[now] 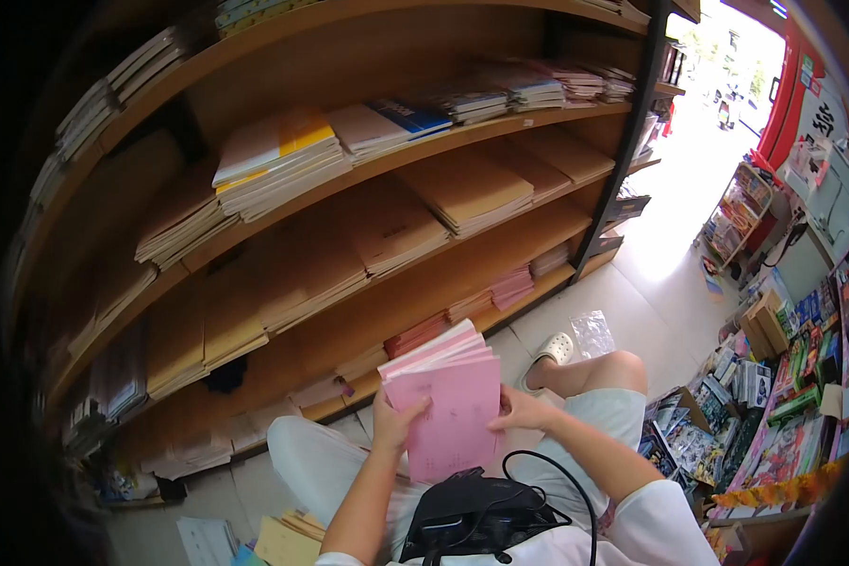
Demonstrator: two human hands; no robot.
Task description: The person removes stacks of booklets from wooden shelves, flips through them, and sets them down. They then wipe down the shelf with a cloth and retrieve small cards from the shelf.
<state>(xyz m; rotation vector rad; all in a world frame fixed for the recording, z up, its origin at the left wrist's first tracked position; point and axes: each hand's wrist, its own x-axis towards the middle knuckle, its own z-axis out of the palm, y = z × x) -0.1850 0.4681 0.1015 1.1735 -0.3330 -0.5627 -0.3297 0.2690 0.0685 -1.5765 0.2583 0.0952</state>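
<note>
A stack of pink booklets (455, 415), fanned a little at its top edge, is held upright above my lap. My left hand (393, 422) grips its left side, the thumb lying on the front cover. At the right edge, my right hand (522, 411) holds the same stack between thumb and fingers. Small print shows on the front cover, too small to read. Just below the booklets, a black bag (472, 514) with a black cable rests against my body.
Wooden shelves (500, 141) with paper stacks stand in front. A plastic wrapper (591, 334) lies on the floor beside my shoe (557, 349). Piled books (693, 443) are at the right, and yellow papers (288, 542) at the lower left. A wheeled rack (738, 212) stands near the bright doorway.
</note>
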